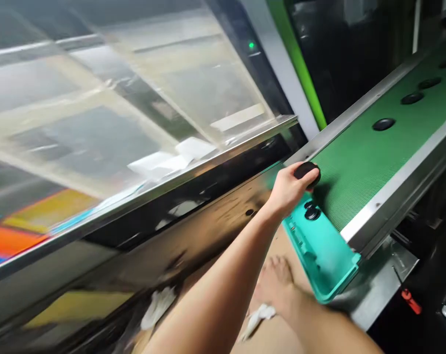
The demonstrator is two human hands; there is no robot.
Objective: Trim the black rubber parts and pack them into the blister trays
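My left hand reaches over the near end of a green conveyor belt, its fingers closed round a round black part. Just below it, a teal tray holds a few small black parts. My right hand lies low over a brown cardboard surface, left of the tray, fingers spread and slightly blurred, with nothing visible in them. Several black discs lie farther up the belt.
A machine with clear panels and a metal ledge fills the left. White paper lies behind that ledge. A metal rail edges the belt. White cloths are near the bottom; a red-handled tool is at lower right.
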